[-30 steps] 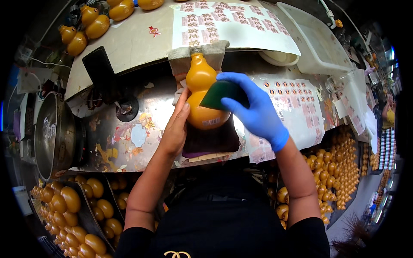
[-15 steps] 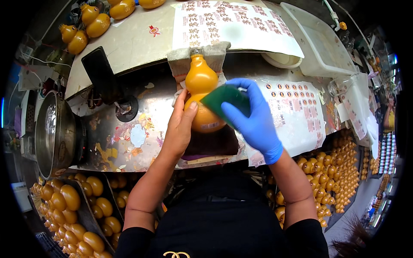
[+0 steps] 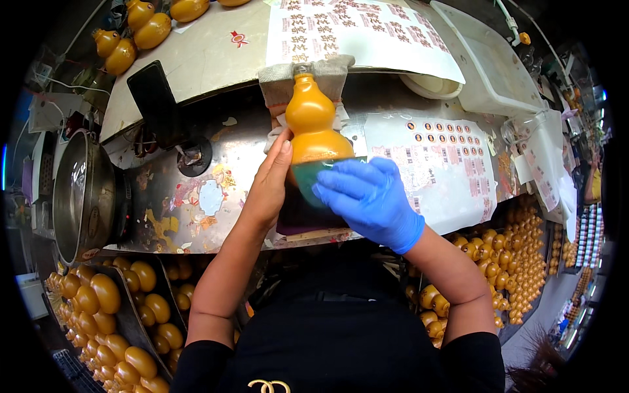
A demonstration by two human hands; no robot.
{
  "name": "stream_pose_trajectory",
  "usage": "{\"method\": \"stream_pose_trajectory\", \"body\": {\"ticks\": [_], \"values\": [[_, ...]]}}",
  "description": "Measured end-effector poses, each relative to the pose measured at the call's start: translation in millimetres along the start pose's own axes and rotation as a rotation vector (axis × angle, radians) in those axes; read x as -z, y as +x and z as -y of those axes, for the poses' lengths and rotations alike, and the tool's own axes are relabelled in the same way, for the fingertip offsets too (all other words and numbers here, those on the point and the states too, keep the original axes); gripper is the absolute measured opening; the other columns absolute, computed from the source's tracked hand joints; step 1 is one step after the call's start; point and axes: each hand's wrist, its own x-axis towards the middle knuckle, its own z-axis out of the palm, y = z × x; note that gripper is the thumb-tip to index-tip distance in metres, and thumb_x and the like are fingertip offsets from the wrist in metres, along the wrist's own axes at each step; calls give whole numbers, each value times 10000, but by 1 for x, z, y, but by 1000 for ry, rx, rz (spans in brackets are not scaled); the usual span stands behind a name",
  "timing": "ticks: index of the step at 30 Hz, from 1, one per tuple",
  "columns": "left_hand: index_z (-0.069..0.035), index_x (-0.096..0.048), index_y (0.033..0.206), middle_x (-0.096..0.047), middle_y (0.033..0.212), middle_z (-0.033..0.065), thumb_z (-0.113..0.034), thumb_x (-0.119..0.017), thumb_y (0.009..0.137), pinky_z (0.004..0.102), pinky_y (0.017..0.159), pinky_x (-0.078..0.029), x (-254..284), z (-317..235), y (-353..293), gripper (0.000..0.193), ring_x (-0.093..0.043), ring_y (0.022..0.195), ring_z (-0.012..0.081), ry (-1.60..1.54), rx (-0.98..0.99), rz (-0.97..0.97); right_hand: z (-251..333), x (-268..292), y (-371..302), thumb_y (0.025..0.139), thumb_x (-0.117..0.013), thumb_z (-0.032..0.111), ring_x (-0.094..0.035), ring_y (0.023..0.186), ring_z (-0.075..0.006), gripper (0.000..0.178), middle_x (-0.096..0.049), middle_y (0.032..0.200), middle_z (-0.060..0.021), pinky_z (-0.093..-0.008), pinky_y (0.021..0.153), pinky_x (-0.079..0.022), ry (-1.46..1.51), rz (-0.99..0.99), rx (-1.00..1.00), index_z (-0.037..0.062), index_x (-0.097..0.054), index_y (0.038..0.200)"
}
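Item: gourd bottle (image 3: 310, 112), orange, neck on grey cloth (image 3: 334, 73), lower bulb over dark pad (image 3: 301, 219). Your left hand (image 3: 268, 194): half-open, cupped against bottle's left side. Your right hand (image 3: 371, 204), gloved: fingers together, holding green flexible scraper (image 3: 306, 182) over lower bulb; thumb hidden. Advised: even pressure, scraper bent to curve, left hand steady.

At left, a metal pan (image 3: 98, 200) (near a propped-up black phone (image 3: 151, 98)); at upper right, a whitish tub (image 3: 501, 69).
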Motion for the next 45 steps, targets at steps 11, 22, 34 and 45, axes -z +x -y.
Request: {"method": "stream_pose_trajectory", "body": {"ticks": [11, 22, 34, 45], "values": [[24, -300, 1456, -397, 1452, 138, -324, -306, 1042, 317, 1128, -246, -1, -2, -2, 541, -362, 1354, 209, 6, 4, -8, -1, -12, -30, 597, -724, -60, -667, 869, -234, 339, -681, 925, -35, -335, 711, -481, 582, -44, -93, 110, -667, 885], [37, -298, 1453, -393, 1447, 139, -302, -317, 1038, 298, 1125, -227, 12, 15, 3, 535, -336, 1361, 208, 84, -35, -39, -12, -11, -36, 649, -702, -93, -677, 856, -232, 352, -685, 957, -83, -333, 689, -517, 848, -67, -142, 74, -693, 960], [-26, -172, 1495, -407, 1415, 211, -159, -854, 614, 433, 1120, -246, 32, 23, -12, 1123, -388, 1304, 379, 980, -336, 20, -97, -11, 12, 946, -572, 295, -625, 875, -136, 318, -654, 973, -60, -253, 815, -498, 1766, -569, -1162, 13, -620, 1086], [-109, -277, 1456, -299, 1409, 196, -118, -869, 587, 458, 1088, -302, 2, 14, -9, 1051, -346, 1300, 389, 1153, -674, -84, -246, 11, 59, 880, -416, 217, -641, 946, -344, 363, -672, 1059, -142, -427, 847, -493, -232, 160, -965, 182, -692, 1114]]}}
